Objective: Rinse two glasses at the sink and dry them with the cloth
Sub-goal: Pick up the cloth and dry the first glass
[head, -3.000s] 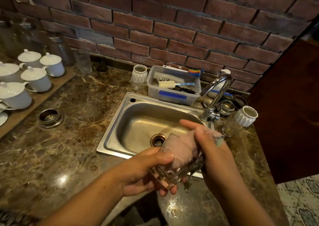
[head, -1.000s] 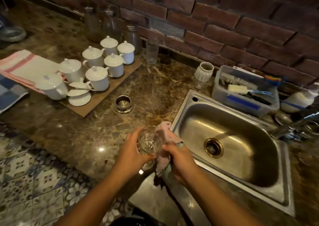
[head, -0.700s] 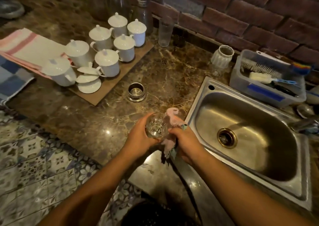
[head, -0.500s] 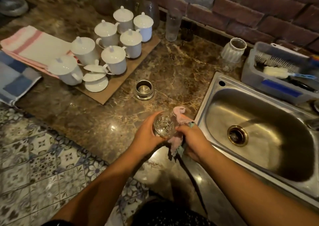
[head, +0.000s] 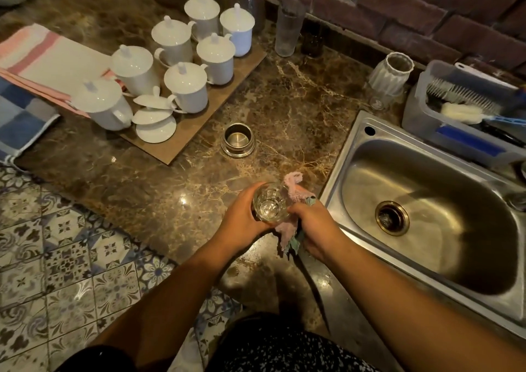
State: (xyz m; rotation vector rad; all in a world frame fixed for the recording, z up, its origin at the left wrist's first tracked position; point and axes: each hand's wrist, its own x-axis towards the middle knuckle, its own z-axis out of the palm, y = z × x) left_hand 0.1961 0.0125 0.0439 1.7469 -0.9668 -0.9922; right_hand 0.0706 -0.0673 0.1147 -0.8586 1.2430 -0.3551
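Both hands are clamped: our left (head: 242, 218) grips the glass (head: 269, 204), our right (head: 313, 229) the cloth (head: 294, 194). Drying seems underway; next, setting the glass on the desk (head: 284, 110).

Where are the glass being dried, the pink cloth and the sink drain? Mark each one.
glass (head: 269, 205): head view, on its clear base seen through the mouth.
pink cloth (head: 294, 185): head view, on the frayed corner above the right hand.
sink drain (head: 392, 217): head view, on the strainer's centre.

Sink (head: 353, 155) right of counter (head: 284, 110); cups (head: 185, 87) on board (head: 199, 121) left
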